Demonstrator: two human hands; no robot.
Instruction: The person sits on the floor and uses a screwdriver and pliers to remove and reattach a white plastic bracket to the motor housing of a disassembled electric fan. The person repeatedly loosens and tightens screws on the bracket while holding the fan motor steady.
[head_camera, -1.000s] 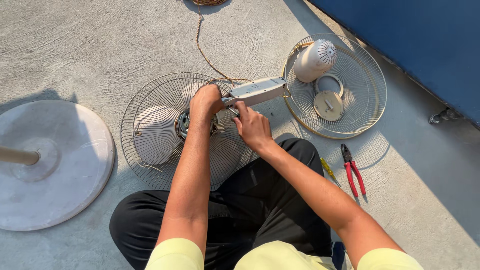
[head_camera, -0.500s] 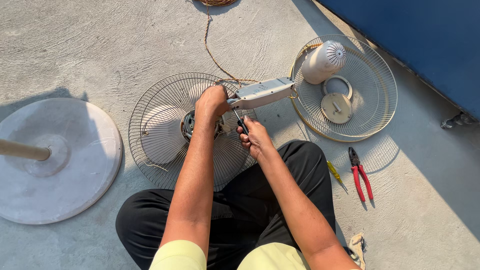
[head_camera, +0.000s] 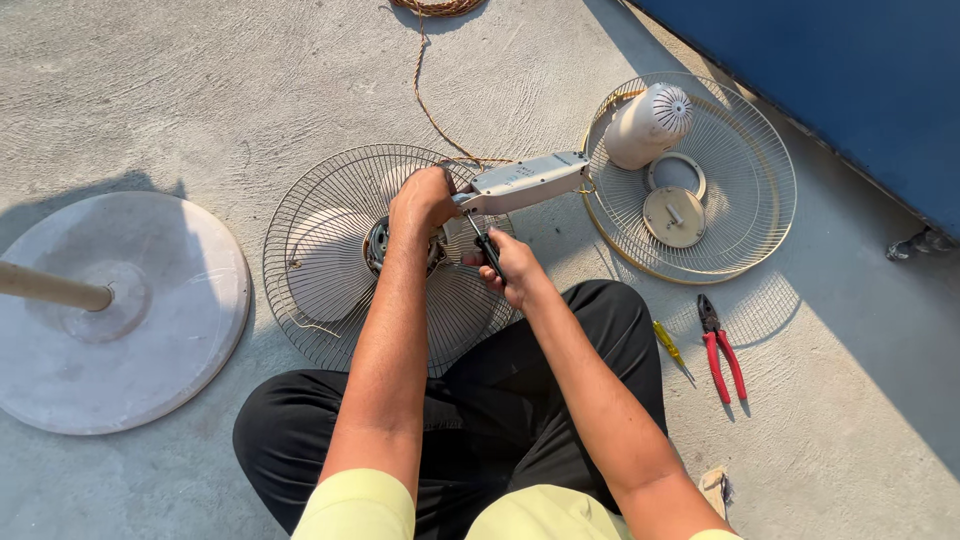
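I sit cross-legged on a concrete floor over a taken-apart fan. My left hand (head_camera: 423, 198) grips the fan motor (head_camera: 381, 243) at the hub of a wire fan guard (head_camera: 330, 330) with white blades inside. A grey control housing (head_camera: 522, 182) sticks out to the right from the motor. My right hand (head_camera: 505, 268) is closed on a black-handled screwdriver (head_camera: 487, 252), whose tip points up at the joint between motor and housing.
A second wire guard (head_camera: 745, 215) lies to the right, holding a white motor cover (head_camera: 647, 124) and a round cap (head_camera: 674, 216). Red pliers (head_camera: 722, 357) and a yellow screwdriver (head_camera: 669, 346) lie by my right knee. The round fan base (head_camera: 170, 330) is at left, a blue wall (head_camera: 850, 70) at upper right.
My right hand drew back a little from the motor and now holds the screwdriver upright at the joint. The view shifted slightly; my left hand stayed on the motor.
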